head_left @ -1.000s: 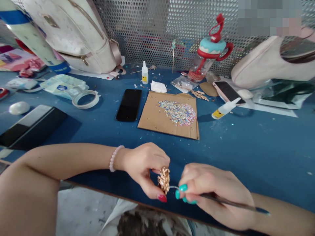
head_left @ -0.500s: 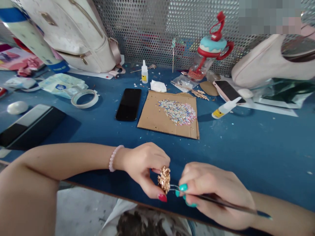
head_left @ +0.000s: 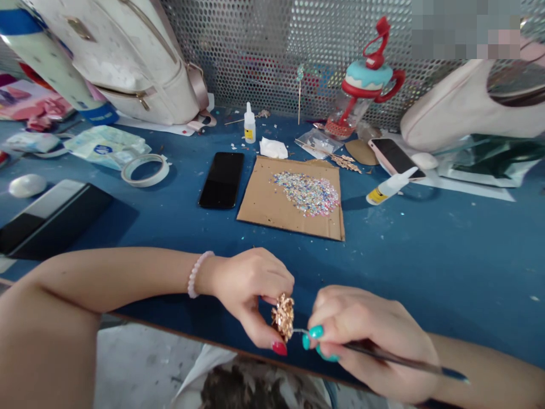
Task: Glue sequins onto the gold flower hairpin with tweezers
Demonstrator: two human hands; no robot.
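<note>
My left hand (head_left: 251,289) pinches a small gold flower-shaped ornament (head_left: 284,316) between thumb and fingers at the near edge of the blue table (head_left: 426,255). My right hand (head_left: 366,335) is closed round a thin dark stick tool (head_left: 404,360), its pale tip touching the ornament's right side. A pink bead bracelet (head_left: 196,274) sits on my left wrist. Beyond my hands lies a brown cardboard sheet (head_left: 264,204) bearing a heap of tiny pastel sequins (head_left: 307,194).
A black phone (head_left: 222,179) lies left of the cardboard, a glue bottle (head_left: 390,186) and a pink phone (head_left: 394,159) to its right. A tape roll (head_left: 145,170), a small upright glue bottle (head_left: 249,126), a white bag (head_left: 128,57) and a red-lidded cup (head_left: 361,85) stand further back.
Both hands have dropped slightly toward the table's near edge with the ornament and tool still held; otherwise nothing has moved.
</note>
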